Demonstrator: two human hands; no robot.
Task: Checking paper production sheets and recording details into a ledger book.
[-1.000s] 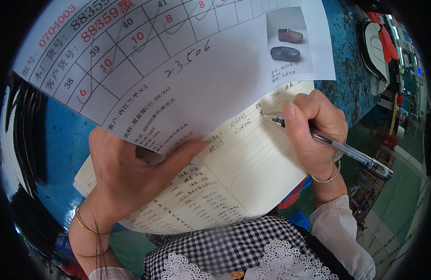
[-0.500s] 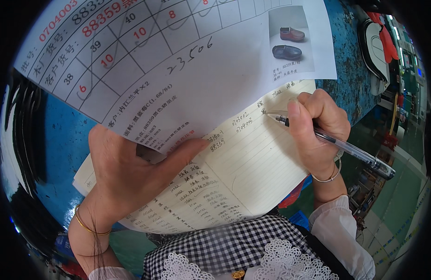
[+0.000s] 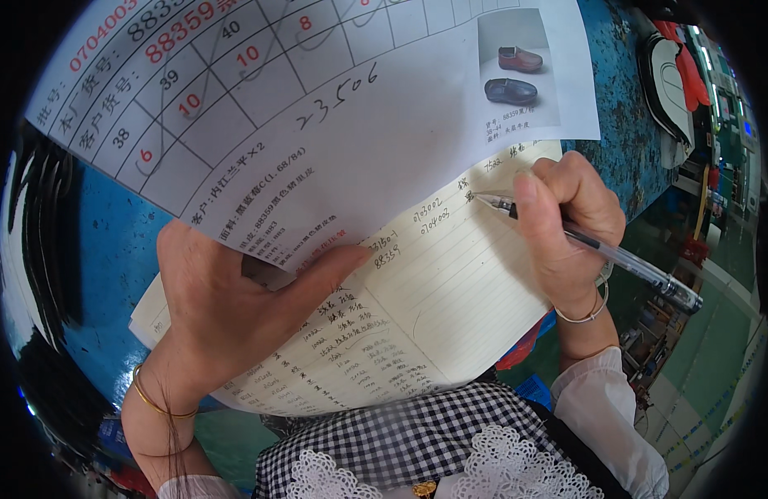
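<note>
Head view: one right hand (image 3: pixel 567 229), closed about a clear-barrelled, black-gripped pen (image 3: pixel 642 273), tip beside handwriting on the ruled right-hand page. One left hand (image 3: pixel 226 312), thumb extended over the written left-hand page, fingers partly hidden beneath a printed sheet (image 3: pixel 392 158); whether they grip it cannot be told. One open notebook (image 3: pixel 459 308), cream-paged, in front of the checked garment (image 3: pixel 359 445), upper part covered by the sheet. Sheet bears a grid and a shoe photograph (image 3: pixel 517 75). One blue worktop (image 3: pixel 118 258), worn at right.
</note>
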